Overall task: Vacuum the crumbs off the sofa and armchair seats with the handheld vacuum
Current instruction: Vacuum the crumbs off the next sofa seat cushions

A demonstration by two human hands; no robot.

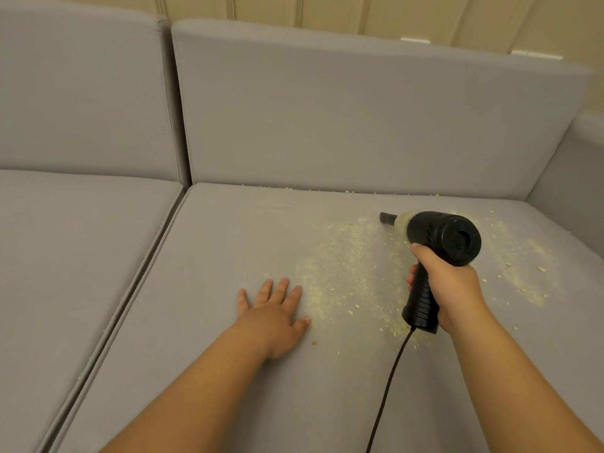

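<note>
one vacuum (438,237), two hands, scattered crumbs (343,273)

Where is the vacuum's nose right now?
In the head view, the vacuum's nozzle sits right of centre on the right seat cushion, at the far edge of the crumbs.

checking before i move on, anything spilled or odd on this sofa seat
Yes: pale crumbs are scattered over the right seat cushion, thickest between the left hand and the handheld vacuum, with more to the right and along the back crease. One darker speck lies near the left thumb.
</note>
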